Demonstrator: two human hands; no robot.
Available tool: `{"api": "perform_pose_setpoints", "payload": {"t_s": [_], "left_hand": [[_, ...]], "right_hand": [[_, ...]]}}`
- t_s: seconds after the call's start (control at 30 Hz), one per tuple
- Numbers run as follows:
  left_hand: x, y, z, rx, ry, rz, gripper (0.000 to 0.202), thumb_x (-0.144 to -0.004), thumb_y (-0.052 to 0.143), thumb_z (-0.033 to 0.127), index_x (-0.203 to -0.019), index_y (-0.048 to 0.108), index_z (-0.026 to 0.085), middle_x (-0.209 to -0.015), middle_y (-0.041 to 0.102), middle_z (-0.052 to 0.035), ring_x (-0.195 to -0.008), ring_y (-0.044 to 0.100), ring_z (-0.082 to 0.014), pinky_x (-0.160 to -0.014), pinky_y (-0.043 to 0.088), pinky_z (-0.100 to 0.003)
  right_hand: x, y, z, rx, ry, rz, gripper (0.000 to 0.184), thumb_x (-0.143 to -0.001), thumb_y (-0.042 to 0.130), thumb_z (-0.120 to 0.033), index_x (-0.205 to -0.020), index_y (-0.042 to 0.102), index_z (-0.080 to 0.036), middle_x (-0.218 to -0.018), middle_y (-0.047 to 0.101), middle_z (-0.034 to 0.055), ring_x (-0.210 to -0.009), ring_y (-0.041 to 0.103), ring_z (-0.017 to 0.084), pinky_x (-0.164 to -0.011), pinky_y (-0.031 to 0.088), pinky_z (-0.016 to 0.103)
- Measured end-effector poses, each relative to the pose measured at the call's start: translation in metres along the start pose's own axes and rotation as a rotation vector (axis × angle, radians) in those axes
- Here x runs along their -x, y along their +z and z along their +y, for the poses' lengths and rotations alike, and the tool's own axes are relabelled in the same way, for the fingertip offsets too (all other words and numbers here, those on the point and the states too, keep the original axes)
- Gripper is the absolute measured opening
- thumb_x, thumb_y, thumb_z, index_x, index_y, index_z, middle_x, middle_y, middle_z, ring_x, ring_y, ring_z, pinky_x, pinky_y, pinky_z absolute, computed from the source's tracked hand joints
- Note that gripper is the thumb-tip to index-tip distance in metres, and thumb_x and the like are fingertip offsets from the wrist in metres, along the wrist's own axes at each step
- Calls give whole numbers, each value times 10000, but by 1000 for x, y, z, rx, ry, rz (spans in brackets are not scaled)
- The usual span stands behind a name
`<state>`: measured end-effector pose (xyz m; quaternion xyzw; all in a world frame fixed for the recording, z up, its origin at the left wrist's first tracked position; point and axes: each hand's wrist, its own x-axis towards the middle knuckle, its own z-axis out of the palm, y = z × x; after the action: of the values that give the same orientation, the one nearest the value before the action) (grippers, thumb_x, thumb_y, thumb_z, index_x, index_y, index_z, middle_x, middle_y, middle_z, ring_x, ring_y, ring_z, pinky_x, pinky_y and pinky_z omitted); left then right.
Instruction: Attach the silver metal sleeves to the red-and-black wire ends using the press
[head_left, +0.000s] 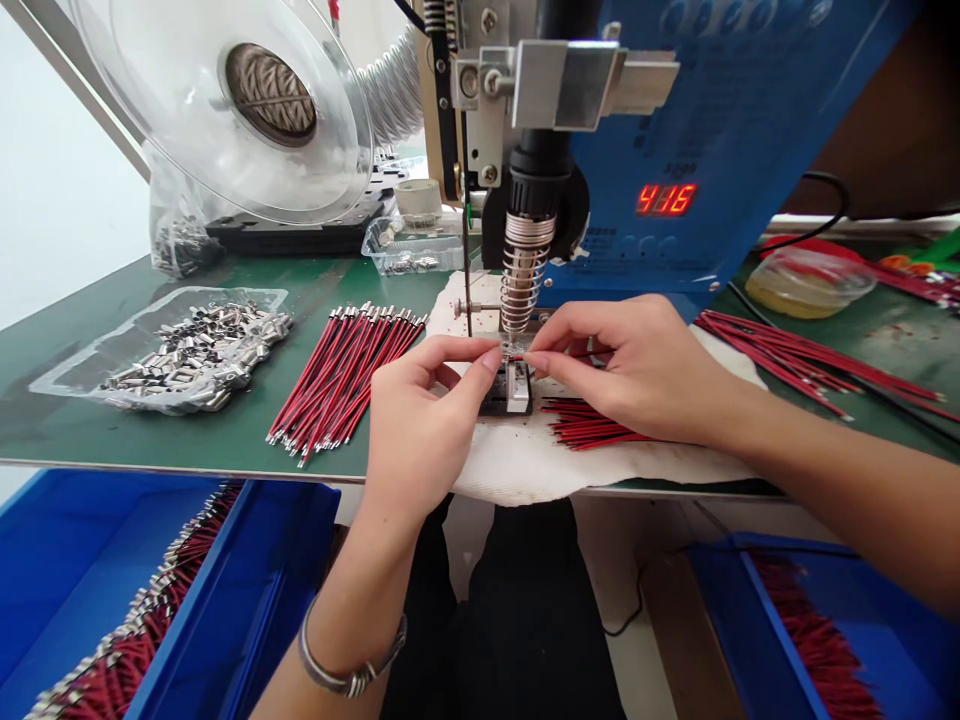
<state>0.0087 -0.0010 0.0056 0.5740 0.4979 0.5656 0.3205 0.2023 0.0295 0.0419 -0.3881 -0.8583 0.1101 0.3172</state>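
My left hand (424, 425) is closed in a pinch at the left side of a small metal fixture (517, 388); whatever lies between its fingertips is too small to make out. From the right, my right hand (637, 365) pinches a thin red and black wire (519, 357), its end over the fixture. The soldering iron (525, 270), wrapped in a coil spring, points down just above both sets of fingertips. Under my right hand a bundle of red and black wires (589, 425) lies on a white cloth (517, 470).
A blue machine (645, 130) showing 416 stands behind. To the left are wires with metal ends (345, 375), a plastic tray (56, 380) of small metal parts and a clear spool (172, 120). Blue bins (285, 560) holding wires sit below the table edge. More wires (810, 360) lie right.
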Motion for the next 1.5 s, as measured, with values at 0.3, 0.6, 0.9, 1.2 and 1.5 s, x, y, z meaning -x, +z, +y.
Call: {"api": "perform_pose_setpoints", "payload": {"t_s": [0.3,0.6,0.9,1.2,1.5], "left_hand": [[0,1,-1,6,-6,2,159,-842,782,341,-905,801,197,-904,789,-50,-788,686,-192,-687,512,-287],[-1,0,0,10,-13,-5,158,-857,765,336,-919,803,196,-911,791,-53,-773,679,-190,-679,505,-293],[1,0,-1,28,-15,-1,155,-853,770,334,-907,808,194,-890,788,-44,-746,657,-170,-684,492,-280],[-1,0,-1,21,-18,9,154,-840,784,328,-909,813,193,-859,782,-36,-708,638,-161,-655,470,-281],[-1,1,-2,26,-18,4,160,-847,779,331,-910,812,187,-852,782,-33,-702,629,-155,-652,466,-282]], "right_hand": [[1,0,-2,17,18,16,109,-927,663,-254,-855,723,-200,-738,728,-7,-605,610,129,-579,416,286],[0,2,-3,3,33,18,105,-926,666,-254,-854,722,-201,-733,733,-7,-594,612,130,-585,428,290],[1,3,-1,-14,20,33,106,-923,671,-248,-856,729,-190,-736,731,-29,-596,602,100,-572,421,261],[1,2,-1,-17,19,30,98,-916,665,-242,-851,719,-191,-728,735,-29,-574,600,105,-562,422,270],[2,3,-1,-18,16,31,93,-920,670,-242,-862,724,-193,-738,742,-36,-585,610,102,-569,433,267]]}}
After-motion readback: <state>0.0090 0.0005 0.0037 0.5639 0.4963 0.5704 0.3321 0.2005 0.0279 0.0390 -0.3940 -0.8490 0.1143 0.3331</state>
